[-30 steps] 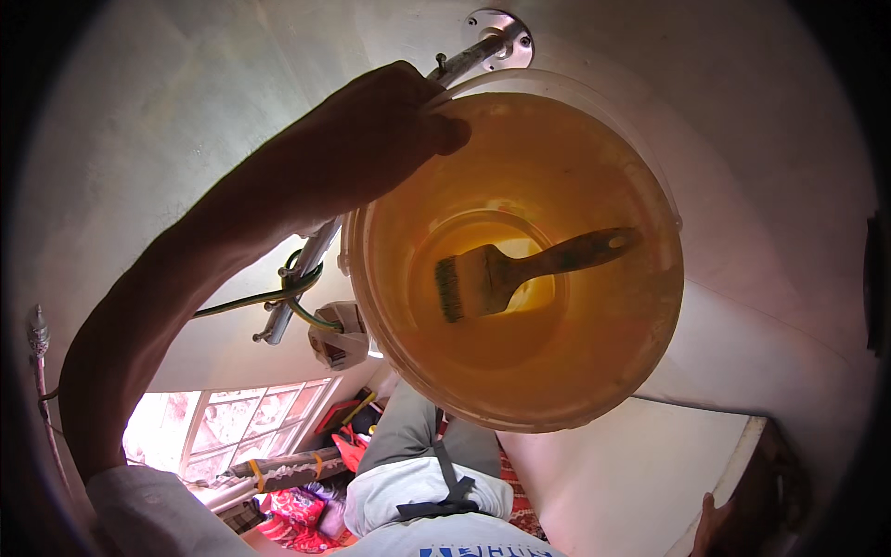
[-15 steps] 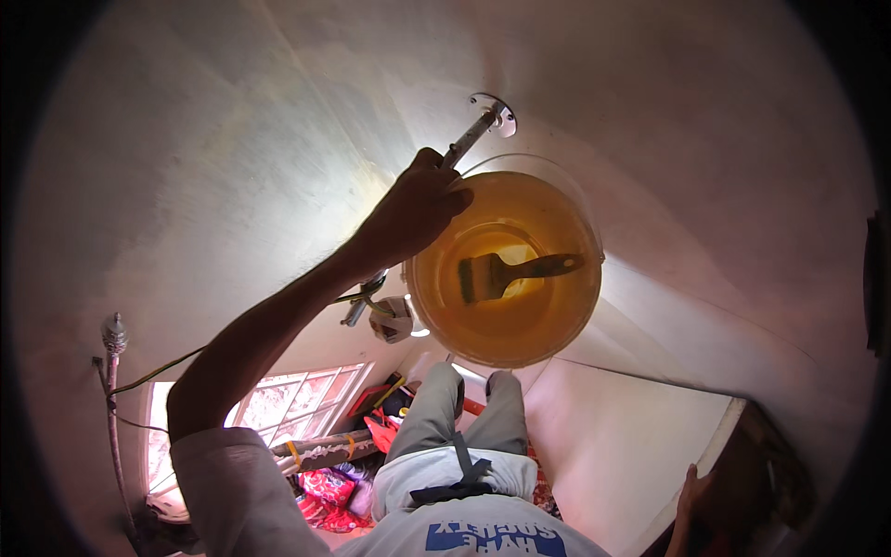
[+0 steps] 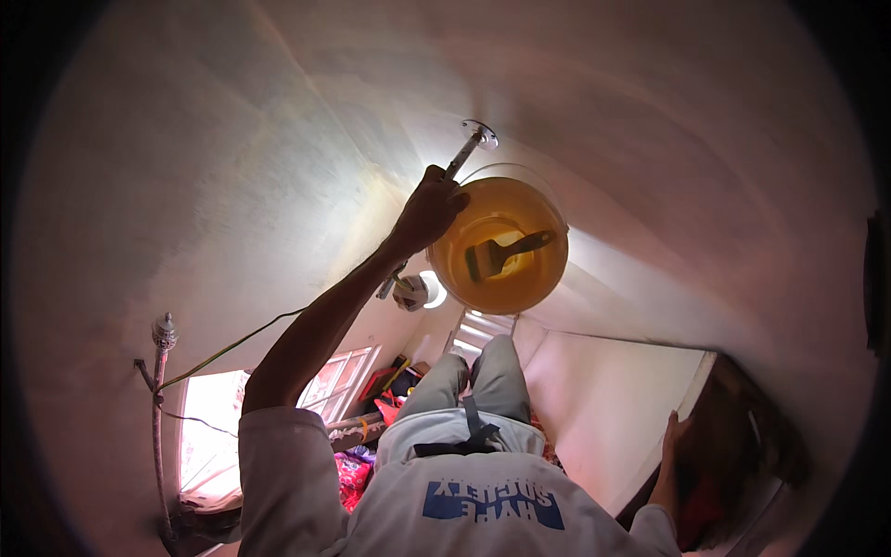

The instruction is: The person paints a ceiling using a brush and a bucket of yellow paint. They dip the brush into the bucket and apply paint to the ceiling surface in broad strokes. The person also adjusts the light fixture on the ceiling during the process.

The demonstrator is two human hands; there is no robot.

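Observation:
My left hand [image 3: 431,212] is closed round a narrow metal rod [image 3: 457,165] that ends in a round flange. Right beside its thumb hangs a translucent bucket [image 3: 548,278] with a thin wire handle. Whether the fingers also hold that handle is hidden. A wide paintbrush [image 3: 506,252] lies inside the bucket, its handle toward the right, over a yellowish bottom. At the lower right my right hand [image 3: 674,431] grips the edge of a large white panel [image 3: 603,390]; part of its fingers is in shadow.
A lit lamp [image 3: 432,290] with wires sits below my left forearm. To the left stand a rod with a finial [image 3: 164,332], a trailing cable [image 3: 241,345] and a bright window [image 3: 212,436]. Slatted rungs [image 3: 483,327] show beyond my knees, with colourful bundles [image 3: 353,475] lower down.
The view has shifted, showing more of my torso. The bucket and my left hand look smaller and farther off. My left arm is straighter; both hands keep their holds.

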